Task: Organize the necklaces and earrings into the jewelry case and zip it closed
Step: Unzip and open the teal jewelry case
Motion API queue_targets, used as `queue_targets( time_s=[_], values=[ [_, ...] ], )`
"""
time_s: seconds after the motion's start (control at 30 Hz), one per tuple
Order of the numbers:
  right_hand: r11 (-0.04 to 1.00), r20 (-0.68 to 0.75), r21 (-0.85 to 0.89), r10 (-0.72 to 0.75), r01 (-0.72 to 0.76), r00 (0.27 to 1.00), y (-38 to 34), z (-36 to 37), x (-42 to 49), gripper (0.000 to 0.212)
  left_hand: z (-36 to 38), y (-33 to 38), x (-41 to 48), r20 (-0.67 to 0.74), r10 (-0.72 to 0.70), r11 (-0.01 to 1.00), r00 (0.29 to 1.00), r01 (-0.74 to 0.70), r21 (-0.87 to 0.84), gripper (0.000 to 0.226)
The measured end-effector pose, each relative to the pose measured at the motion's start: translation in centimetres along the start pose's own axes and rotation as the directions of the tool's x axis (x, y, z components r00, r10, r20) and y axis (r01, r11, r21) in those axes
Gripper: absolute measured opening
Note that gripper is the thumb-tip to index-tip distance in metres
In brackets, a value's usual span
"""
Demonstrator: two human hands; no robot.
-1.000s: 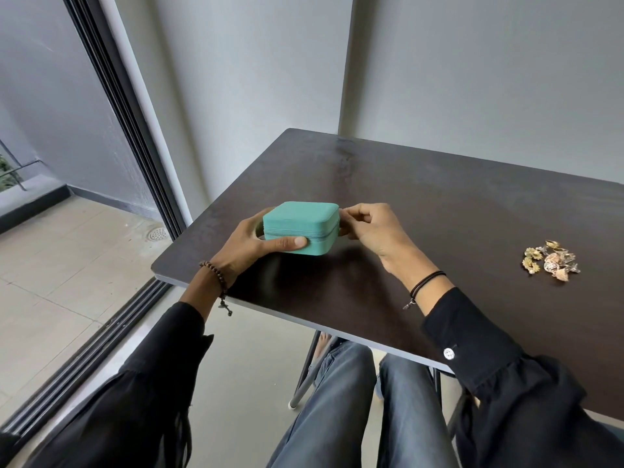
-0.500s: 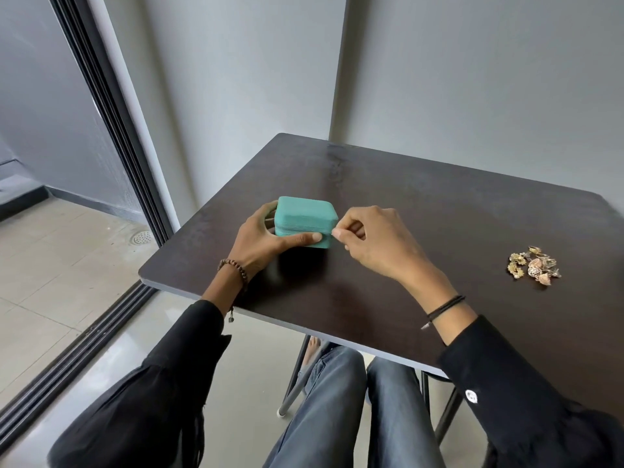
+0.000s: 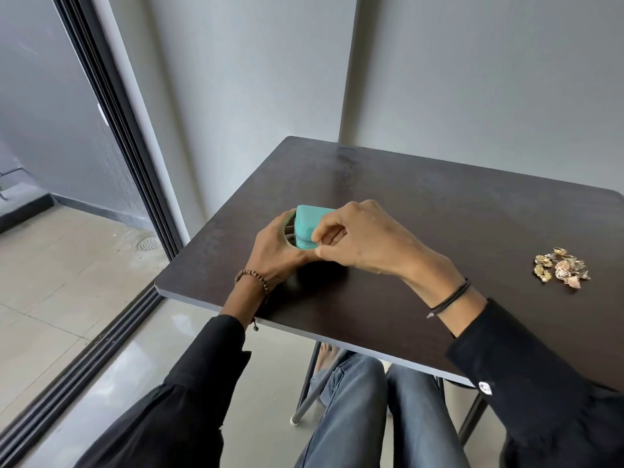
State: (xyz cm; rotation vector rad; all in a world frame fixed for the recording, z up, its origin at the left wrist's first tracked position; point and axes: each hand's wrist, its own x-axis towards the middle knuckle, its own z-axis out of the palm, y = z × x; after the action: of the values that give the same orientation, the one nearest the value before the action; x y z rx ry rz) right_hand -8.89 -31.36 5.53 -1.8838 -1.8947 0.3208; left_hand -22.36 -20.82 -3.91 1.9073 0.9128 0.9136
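A small teal zippered jewelry case point(image 3: 309, 221) stands on the dark table point(image 3: 439, 211), its lid down. My left hand point(image 3: 275, 251) wraps around the case's left and near side and holds it. My right hand point(image 3: 358, 239) covers the case's right part, thumb and forefinger pinched on the zipper pull at the near corner. A small heap of gold and shell-coloured necklaces and earrings point(image 3: 560, 267) lies loose on the table, far to the right of both hands.
The table's near edge runs just below my wrists, its left corner by a sliding-door track point(image 3: 84, 339). A grey wall stands right behind the table. My knees and the metal table legs point(image 3: 305, 396) are under the tabletop.
My right hand has slid from the case's right side around to its near corner, pinching the zipper pull. The case has turned in my left hand. The jewelry heap stayed put.
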Motion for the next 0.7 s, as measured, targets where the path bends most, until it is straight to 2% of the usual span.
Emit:
queue_targets(
  time_s=[0.17, 0.23, 0.33, 0.43, 0.5, 0.63, 0.7],
  values=[
    [0.981, 0.103, -0.180, -0.061, 0.079, 0.993, -0.1, -0.7, 0.5, 0.016, -0.2, 0.0, 0.0, 0.028, 0.022, 1.000, 0.999, -0.022, -0.005, 0.085],
    [0.951, 0.088, -0.287, -0.096, 0.117, 0.992, -0.2, -0.8, 0.7, 0.012, -0.6, -0.1, -0.1, 0.077, 0.017, 0.999, 0.997, -0.014, -0.032, 0.087],
    [0.885, 0.051, -0.427, -0.180, 0.184, 0.982, -0.6, -0.9, 0.7, 0.011, -1.0, -0.5, 0.0, 0.109, 0.003, 0.998, 0.994, 0.003, -0.056, 0.104],
    [0.860, 0.017, -0.433, -0.291, 0.270, 0.956, -1.3, -0.5, 0.9, 0.008, -0.9, -0.7, 0.0, 0.100, 0.014, 1.000, 0.995, -0.012, -0.023, 0.109],
    [0.852, 0.017, -0.433, -0.321, 0.296, 0.947, -1.9, 0.0, 1.6, 0.009, -0.8, -0.9, 0.0, 0.099, -0.009, 0.998, 0.995, 0.014, -0.054, 0.123],
    [0.877, -0.049, -0.429, -0.261, 0.216, 0.964, -2.4, 0.9, 4.0, 0.015, -0.9, -0.6, 0.0, 0.112, -0.054, 0.996, 0.992, 0.062, -0.070, 0.149],
    [0.921, -0.096, -0.376, -0.153, 0.107, 0.984, -2.2, 1.4, 5.6, 0.015, -0.8, -0.4, -0.1, 0.131, -0.063, 0.994, 0.989, 0.073, -0.077, 0.152]
  ],
)
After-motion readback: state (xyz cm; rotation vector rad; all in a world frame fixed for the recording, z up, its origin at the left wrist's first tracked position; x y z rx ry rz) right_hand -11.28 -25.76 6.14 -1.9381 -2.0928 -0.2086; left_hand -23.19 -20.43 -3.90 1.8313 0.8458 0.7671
